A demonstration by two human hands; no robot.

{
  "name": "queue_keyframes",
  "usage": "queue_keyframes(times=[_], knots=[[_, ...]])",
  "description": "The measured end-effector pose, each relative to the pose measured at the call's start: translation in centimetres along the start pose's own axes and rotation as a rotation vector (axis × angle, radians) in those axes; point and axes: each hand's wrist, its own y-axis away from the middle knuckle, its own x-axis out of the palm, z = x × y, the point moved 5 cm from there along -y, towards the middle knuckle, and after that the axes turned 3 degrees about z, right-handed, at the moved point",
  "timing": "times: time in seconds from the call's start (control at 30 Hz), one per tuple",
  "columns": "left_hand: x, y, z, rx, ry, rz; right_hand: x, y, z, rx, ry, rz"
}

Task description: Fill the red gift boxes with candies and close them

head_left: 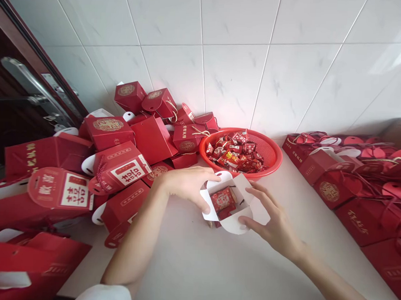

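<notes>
Nearest, the surface [194,266] is spread out on the near side of the red basket [271,149]. Just before the basket, an open box [236,222] is held upright between 2 hands, with a red wrapped packet [224,200] inside; whether its base is rested is hidden. Light, thin card is to be expected, stiff along the walls but easily creased at the flaps, so it is best taken by the sides, below the folds. By the left hand [192,185], wrist bent, the left flaps are pinched in a narrow grip; by the right hand [270,221], fingers parted, the right edge is held between thumb and fingertips. Red boxes [122,168] are heaped left of the basket; farther off, a tiled wall [234,80] is seen behind it.
</notes>
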Motion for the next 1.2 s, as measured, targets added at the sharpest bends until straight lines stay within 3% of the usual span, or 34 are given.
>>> queue_keyframes(times=[0.2, 0.37, 0.47, 0.57, 0.67, 0.73, 0.9, 1.07, 1.2], knots=[[0.0, -0.2, 1.5, 0.158, 0.122, 0.013, 0.8, 0.6, 1.0, -0.153, -0.140, -0.008], [0.3, -1.3, 1.5, 0.012, 0.157, -0.066, 1.9, 0.7, 0.9, -0.174, -0.228, 0.035], [0.6, -1.9, 0.5, -0.001, 0.170, -0.108, 1.9, 0.7, 0.5, -0.157, -0.267, 0.056], [0.9, -2.3, -0.3, -0.016, 0.163, -0.112, 1.7, 0.7, 0.5, -0.196, -0.309, 0.099], [1.3, -2.4, -0.4, -0.119, 0.124, -0.070, 1.6, 0.6, 0.6, -0.226, -0.335, 0.118], [1.4, -2.5, -0.4, -0.146, 0.109, -0.043, 1.6, 0.4, 0.5, -0.186, -0.347, 0.087], [1.7, -2.9, -0.8, -0.037, 0.137, -0.026, 1.8, 0.1, -0.4, 0.007, -0.356, -0.020], [1.9, -2.8, -1.1, 0.019, 0.166, -0.009, 2.8, 0.0, -2.4, 0.261, -0.389, 0.006], [1.9, -2.7, -1.3, -0.029, 0.193, -0.028, 3.4, -0.3, -2.9, 0.327, -0.450, 0.017]])
